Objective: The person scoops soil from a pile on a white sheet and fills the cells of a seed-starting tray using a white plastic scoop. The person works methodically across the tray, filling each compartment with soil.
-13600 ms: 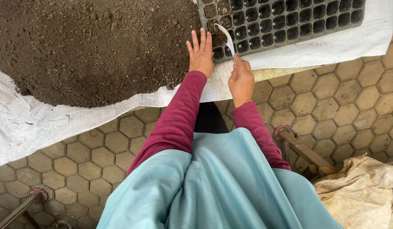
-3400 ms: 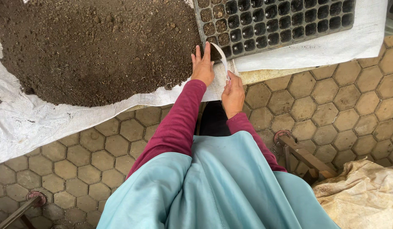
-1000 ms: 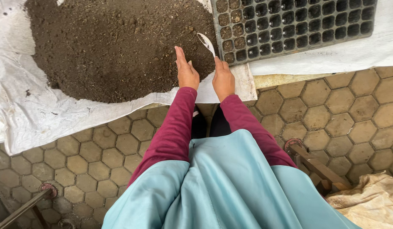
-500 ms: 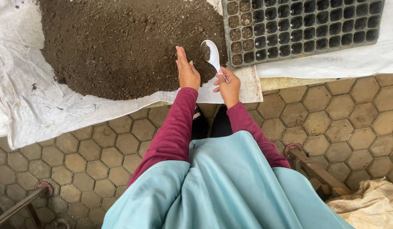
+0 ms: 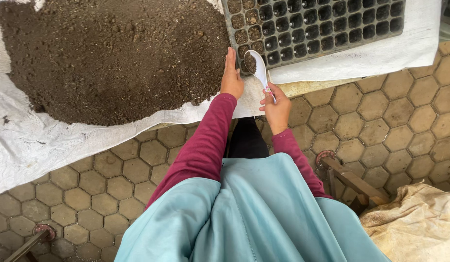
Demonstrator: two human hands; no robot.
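Note:
My right hand [image 5: 276,107] grips the handle of a white spoon [image 5: 258,68] that carries a little dark soil in its bowl. The spoon's bowl hovers at the near left corner of a black seedling tray [image 5: 332,24] with many small cells; a few cells at its left end hold soil. My left hand [image 5: 231,77] lies flat with fingers straight, between the tray's left edge and a large heap of dark soil [image 5: 113,53]. Both sleeves are dark red.
Soil and tray rest on a white woven sheet [image 5: 31,145] spread over hexagonal paving [image 5: 390,126]. A rusty metal frame leg [image 5: 351,179] and a tan sack [image 5: 419,223] sit at the lower right. Another rusty leg [image 5: 35,237] is at the lower left.
The spoon has lifted from the soil heap's edge and moved right to the tray's corner with soil in it. My left hand stays flat beside the heap.

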